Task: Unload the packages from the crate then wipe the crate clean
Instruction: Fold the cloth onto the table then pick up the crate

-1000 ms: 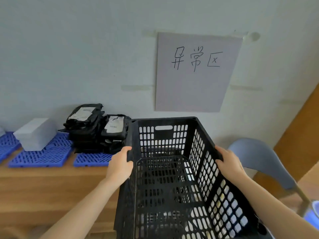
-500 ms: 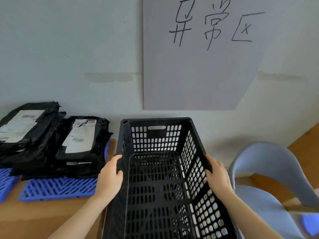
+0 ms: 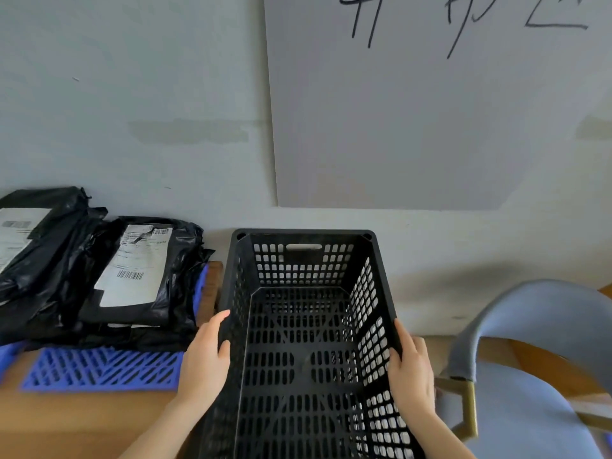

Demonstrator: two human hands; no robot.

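Observation:
A black perforated plastic crate (image 3: 304, 260) sits in front of me with nothing inside, its far end close to the wall. My left hand (image 3: 205, 362) grips its left rim and my right hand (image 3: 410, 369) grips its right rim. To the left, black plastic packages (image 3: 132, 279) with white shipping labels lie stacked on a blue plastic mat (image 3: 99, 369).
The mat lies on a wooden table (image 3: 66, 425) whose right edge ends beside the crate. A grey-blue chair (image 3: 536, 376) stands at the right. A large grey sheet with handwritten characters (image 3: 430, 111) hangs on the wall behind.
The view has closed in on the wall and crate. Both hands keep their hold on the rims, and the crate has come nearer the wall, beside the table's right end.

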